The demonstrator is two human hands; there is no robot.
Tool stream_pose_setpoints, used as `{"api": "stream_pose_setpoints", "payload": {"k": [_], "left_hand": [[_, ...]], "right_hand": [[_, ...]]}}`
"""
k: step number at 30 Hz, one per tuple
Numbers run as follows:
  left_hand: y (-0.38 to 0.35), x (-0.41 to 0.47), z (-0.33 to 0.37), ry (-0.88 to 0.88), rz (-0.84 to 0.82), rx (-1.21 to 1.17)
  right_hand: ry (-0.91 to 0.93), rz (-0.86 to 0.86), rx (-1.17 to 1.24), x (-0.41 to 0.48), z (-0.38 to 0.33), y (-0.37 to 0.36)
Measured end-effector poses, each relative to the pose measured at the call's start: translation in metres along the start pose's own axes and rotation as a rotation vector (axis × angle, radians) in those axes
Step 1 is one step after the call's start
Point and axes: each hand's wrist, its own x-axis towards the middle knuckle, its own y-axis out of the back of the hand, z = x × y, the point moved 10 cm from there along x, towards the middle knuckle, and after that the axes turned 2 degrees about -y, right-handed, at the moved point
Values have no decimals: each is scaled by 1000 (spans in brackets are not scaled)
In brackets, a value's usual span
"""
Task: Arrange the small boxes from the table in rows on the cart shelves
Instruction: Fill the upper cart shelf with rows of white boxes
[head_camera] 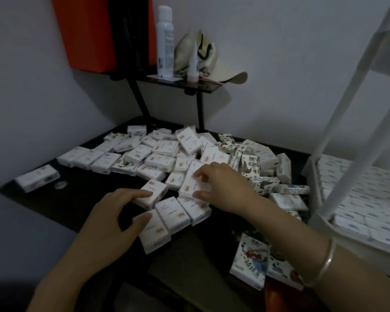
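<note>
Labels: no brand or wording is legible anywhere; all print is too blurred. The small boxes (162,154) are white; most carry a stamp-like dotted border with an orange mark, while those toward 3 o'clock of the heap bear dark cartoon artwork with large characters that cannot be read. They lie in a loose pile across the dark desk (88,199), from 9 o'clock to 3 o'clock. One illustrated box (250,262) lies apart at 5 o'clock, near the desk edge. The right hand (225,188) pinches a bordered box (193,182) between curled fingertips and thumb at the centre of the pile. The left hand (119,212) lays its fingers on top of a second box (153,195), thumb tip at the seam with a third box (155,230) at 6 o'clock of it; whether it grasps cannot be told. A silver bracelet (324,260) sits on the right wrist. Containers: the white cart (338,167) stands at 3 o'clock, its visible shelf holding shelved boxes (358,199) in tight rows, each with a blue mark. At 12 o'clock a black wall shelf (203,86) carries a white spray can (164,41) with an unreadable blue label, a small tube (193,64) and a cap (212,61). An orange carton (86,32) hangs at 11 o'clock.
</note>
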Motion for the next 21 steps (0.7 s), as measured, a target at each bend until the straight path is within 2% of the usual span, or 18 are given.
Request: {"api": "stream_pose_setpoints", "payload": {"k": [5,9,14,18,21], "left_hand": [[-12,-3,-17,133,-122,73],[-21,-6,-27,169,-173,77],[-20,-8,-23,205,-150,-2],[-14,-10,-15,200,-79,-116],[-1,-4,-1,181,-12,-246]], "right_hand": [[36,-40,-7,0,-8,0],[64,-11,57,-5,-12,0],[30,-23,287,-8,-9,-2],[-74,-112,669,-14,3,-7],[-69,-126,736,-25,3,6]]}}
